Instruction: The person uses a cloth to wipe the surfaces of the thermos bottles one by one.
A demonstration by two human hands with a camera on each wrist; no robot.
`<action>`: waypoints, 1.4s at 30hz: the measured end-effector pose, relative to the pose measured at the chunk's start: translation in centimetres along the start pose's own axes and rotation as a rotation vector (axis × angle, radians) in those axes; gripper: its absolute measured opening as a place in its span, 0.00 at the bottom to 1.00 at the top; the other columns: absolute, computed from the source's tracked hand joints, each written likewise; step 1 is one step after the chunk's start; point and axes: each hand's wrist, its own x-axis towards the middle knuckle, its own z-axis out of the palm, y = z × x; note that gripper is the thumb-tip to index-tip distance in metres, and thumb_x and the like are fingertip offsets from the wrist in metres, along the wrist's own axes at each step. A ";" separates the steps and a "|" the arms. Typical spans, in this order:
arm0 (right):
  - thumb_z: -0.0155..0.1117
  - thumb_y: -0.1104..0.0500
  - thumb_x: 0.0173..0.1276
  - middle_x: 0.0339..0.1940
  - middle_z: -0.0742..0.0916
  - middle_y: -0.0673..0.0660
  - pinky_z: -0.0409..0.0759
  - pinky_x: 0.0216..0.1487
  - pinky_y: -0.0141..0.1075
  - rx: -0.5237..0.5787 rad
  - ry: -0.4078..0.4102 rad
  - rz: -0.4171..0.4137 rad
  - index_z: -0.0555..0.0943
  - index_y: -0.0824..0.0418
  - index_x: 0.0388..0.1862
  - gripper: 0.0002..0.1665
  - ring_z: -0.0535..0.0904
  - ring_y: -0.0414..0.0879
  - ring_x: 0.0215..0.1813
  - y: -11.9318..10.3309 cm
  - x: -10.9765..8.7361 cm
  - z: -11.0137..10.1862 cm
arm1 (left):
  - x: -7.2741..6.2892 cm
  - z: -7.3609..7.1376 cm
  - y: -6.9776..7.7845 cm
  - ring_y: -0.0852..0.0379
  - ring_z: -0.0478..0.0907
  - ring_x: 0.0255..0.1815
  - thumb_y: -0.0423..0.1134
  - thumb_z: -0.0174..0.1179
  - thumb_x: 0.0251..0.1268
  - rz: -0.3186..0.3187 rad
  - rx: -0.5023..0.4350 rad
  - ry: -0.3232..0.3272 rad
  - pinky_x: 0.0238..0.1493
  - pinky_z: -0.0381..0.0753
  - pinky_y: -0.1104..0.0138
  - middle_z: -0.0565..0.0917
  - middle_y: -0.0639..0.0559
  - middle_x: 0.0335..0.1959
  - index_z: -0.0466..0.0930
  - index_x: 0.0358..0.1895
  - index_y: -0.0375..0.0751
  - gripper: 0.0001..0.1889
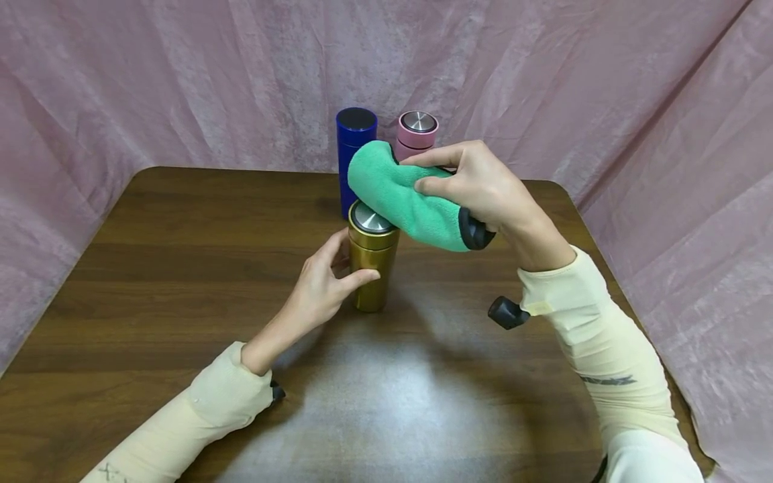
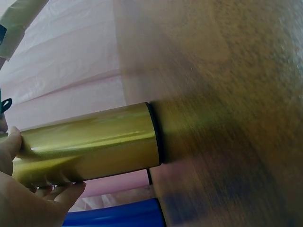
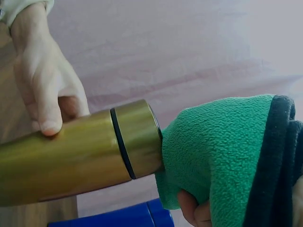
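Observation:
A gold thermos (image 1: pixel 373 268) with a silver-topped lid stands upright on the table. My left hand (image 1: pixel 320 282) grips its body from the left, thumb across the front and fingers behind, as the left wrist view also shows. Above and to the right, my right hand (image 1: pixel 483 184) holds a folded green cloth (image 1: pixel 417 201) with black edging between thumb and fingers. The cloth's lower side lies against the thermos lid (image 1: pixel 370 218) and covers part of it. In the right wrist view, the cloth (image 3: pixel 222 142) meets the lid end of the thermos (image 3: pixel 71 156).
Behind the gold thermos stand a blue thermos (image 1: pixel 356 134) with a dark top and a pink thermos (image 1: pixel 418 131), both partly hidden by the cloth. The brown wooden table (image 1: pixel 181 268) has pink curtains (image 1: pixel 241 80) around its back and sides.

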 end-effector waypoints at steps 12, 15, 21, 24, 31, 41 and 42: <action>0.64 0.60 0.69 0.52 0.89 0.54 0.77 0.38 0.31 -0.016 0.016 -0.008 0.88 0.52 0.59 0.20 0.78 0.45 0.45 1.5 -1.9 -0.4 | -0.2 -0.2 -0.1 0.45 0.82 0.58 0.30 0.75 0.60 -0.017 -0.010 0.015 0.60 0.83 0.57 0.83 0.37 0.56 0.68 0.72 0.32 0.37; 0.63 0.61 0.69 0.49 0.90 0.54 0.78 0.36 0.31 -0.021 0.020 -0.032 0.89 0.52 0.58 0.20 0.79 0.45 0.41 1.8 -2.6 -0.3 | -0.2 -0.1 -0.1 0.44 0.81 0.59 0.29 0.75 0.60 -0.019 -0.019 0.013 0.60 0.82 0.55 0.83 0.36 0.57 0.68 0.72 0.32 0.37; 0.64 0.61 0.69 0.43 0.90 0.54 0.79 0.30 0.32 -0.007 0.021 -0.056 0.89 0.52 0.58 0.19 0.80 0.46 0.32 2.3 -3.8 0.0 | -0.1 -0.1 -0.1 0.43 0.81 0.59 0.29 0.75 0.60 -0.022 -0.010 0.010 0.61 0.82 0.54 0.82 0.36 0.58 0.68 0.73 0.32 0.38; 0.65 0.61 0.70 0.43 0.90 0.54 0.79 0.31 0.32 0.008 0.023 -0.075 0.89 0.53 0.57 0.18 0.80 0.46 0.33 2.6 -4.4 0.1 | -0.1 -0.2 0.0 0.44 0.81 0.59 0.30 0.75 0.61 -0.026 -0.008 0.005 0.61 0.82 0.55 0.82 0.37 0.58 0.67 0.73 0.33 0.38; 0.65 0.62 0.71 0.49 0.89 0.54 0.80 0.35 0.31 0.033 0.008 -0.140 0.88 0.55 0.58 0.18 0.81 0.46 0.40 2.3 -5.5 0.4 | -0.1 -0.2 0.0 0.46 0.81 0.59 0.31 0.74 0.62 -0.041 -0.010 -0.006 0.61 0.82 0.56 0.82 0.38 0.58 0.67 0.73 0.34 0.37; 0.65 0.65 0.71 0.55 0.88 0.51 0.81 0.40 0.32 0.090 -0.011 -0.217 0.88 0.56 0.58 0.18 0.82 0.45 0.46 0.8 -5.8 1.2 | -0.2 0.0 0.0 0.47 0.81 0.58 0.32 0.74 0.63 -0.028 -0.005 -0.011 0.62 0.82 0.56 0.83 0.40 0.56 0.68 0.73 0.36 0.36; 0.65 0.65 0.71 0.55 0.88 0.51 0.80 0.40 0.32 0.086 -0.012 -0.223 0.88 0.56 0.58 0.18 0.82 0.45 0.46 0.6 -5.6 1.2 | -0.3 0.0 0.0 0.47 0.81 0.58 0.32 0.74 0.62 -0.025 -0.004 -0.011 0.62 0.81 0.56 0.83 0.40 0.55 0.68 0.73 0.36 0.36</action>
